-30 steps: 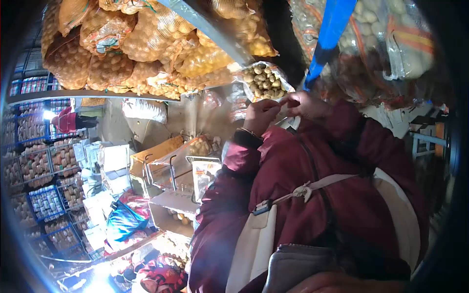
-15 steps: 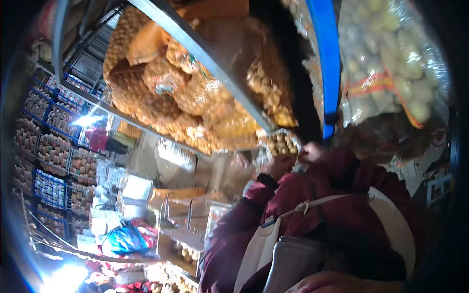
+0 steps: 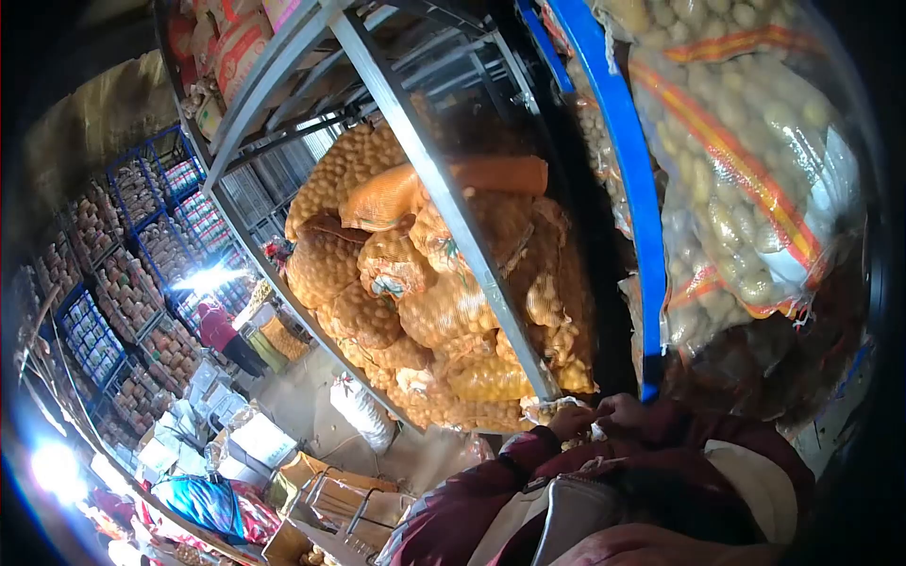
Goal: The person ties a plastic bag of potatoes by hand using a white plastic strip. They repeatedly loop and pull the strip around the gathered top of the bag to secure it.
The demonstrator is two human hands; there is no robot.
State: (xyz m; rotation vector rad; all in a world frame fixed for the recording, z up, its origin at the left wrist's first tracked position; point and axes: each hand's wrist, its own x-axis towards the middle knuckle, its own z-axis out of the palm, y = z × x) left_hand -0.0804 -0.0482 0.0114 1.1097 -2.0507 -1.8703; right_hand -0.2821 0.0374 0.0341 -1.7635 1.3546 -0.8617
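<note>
My left hand [image 3: 569, 422] and my right hand [image 3: 621, 412] are close together at the foot of a grey metal post, in front of my maroon sleeves. Both sets of fingers look curled and pinched. Whatever they grip is small and mostly hidden. Some whitish plastic [image 3: 540, 408] shows just left of my left hand, by the post. Behind the post, orange mesh sacks [image 3: 444, 311] full of round potatoes or onions are piled high. To the right of a blue upright, clear sacks of potatoes [image 3: 746, 189] with red and yellow bands are stacked.
The grey post [image 3: 453, 208] and the blue upright [image 3: 628, 160] stand close before me. A white sack [image 3: 361, 415] lies on the floor. White boxes [image 3: 260, 443] and a blue bundle [image 3: 200, 505] are at lower left. A person in maroon [image 3: 219, 330] is farther off.
My view has tilted up, so more of the frame and shelves show, and my hands sit lower in the picture. Both hands stay close together. The potatoes seen beside them earlier are less visible.
</note>
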